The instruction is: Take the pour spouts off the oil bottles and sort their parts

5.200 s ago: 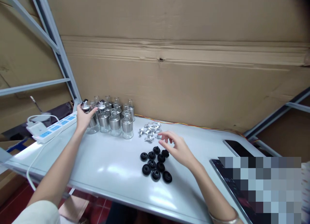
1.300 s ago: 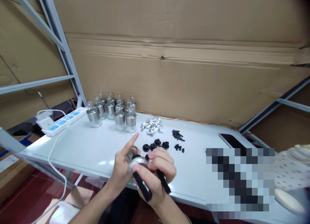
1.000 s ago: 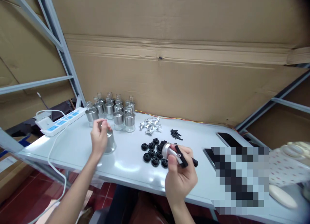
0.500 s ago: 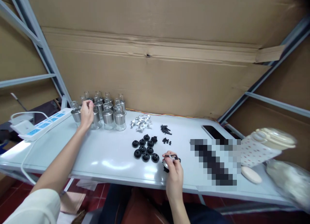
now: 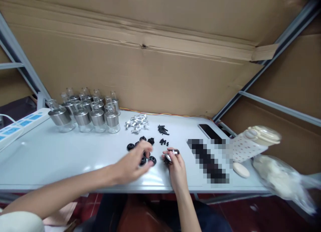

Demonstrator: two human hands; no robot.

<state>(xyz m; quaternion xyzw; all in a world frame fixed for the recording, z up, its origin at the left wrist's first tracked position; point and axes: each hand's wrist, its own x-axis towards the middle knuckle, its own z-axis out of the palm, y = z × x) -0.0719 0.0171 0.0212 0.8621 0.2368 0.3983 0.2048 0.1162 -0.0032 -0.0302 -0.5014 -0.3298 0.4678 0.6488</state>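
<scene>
My left hand (image 5: 129, 165) hovers over the cluster of round black caps (image 5: 130, 146), thumb and fingers curved apart, a little blurred, with nothing seen between them. It covers some of the caps. My right hand (image 5: 178, 171) grips a silver-and-black lid-like part (image 5: 168, 157) with a dark lever-like piece on top; the fingers partly hide it. Just beyond the right hand lie small black pegs (image 5: 164, 142) and a pile of thin black strips (image 5: 163, 129). White-silver fittings (image 5: 137, 123) are heaped further back.
Several glass bottles with metal bands (image 5: 97, 118) stand at the back left, beside a white power strip (image 5: 22, 126). At the right are a phone (image 5: 209, 132), a dotted bottle (image 5: 247, 146), a pale oval object (image 5: 241, 170) and a plastic bag (image 5: 278, 177). Cardboard (image 5: 150, 81) walls the back.
My left hand has come from the glass bottles across to the black caps, its fingers now apart. My right hand still holds the lid-like part. The view has shifted to the right.
</scene>
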